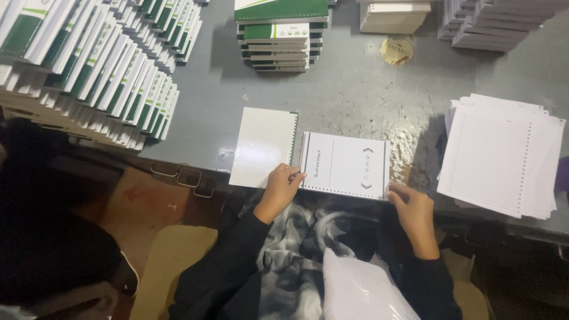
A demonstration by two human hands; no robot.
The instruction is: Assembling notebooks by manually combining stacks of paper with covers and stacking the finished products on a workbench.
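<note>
Punched white page block [345, 165], printed with a line of text and small arrow marks, lying at the near edge of the grey worktable [355, 95], perforation rows along its left and bottom edges. Left hand [280, 188] at the block's nine o'clock corner, fingers curled and pinching that corner. Right hand [413, 211] at the five o'clock corner, fingers bent onto the edge; firm grip or mere steadying: cannot tell. Blank white cover sheet [262, 148], punched along its right side, just beside the block at nine o'clock, apart from it, not yet joined. No binding wire visible on either piece; judged an early stage, with block and cover aligned only. Stack of loose ruled, punched sheets [501, 155] at three o'clock, well apart, apparently unprocessed. Pile of finished green-and-white notebooks [278, 38] at twelve o'clock; fanned rows of like notebooks [101, 65] at ten o'clock, suggesting much output already completed. White paper stacks [394, 15] and greyish stacks [495, 24] at one o'clock. Round gold sticker [396, 51] on table between. White plastic bag [361, 290] in lap at six o'clock.
</note>
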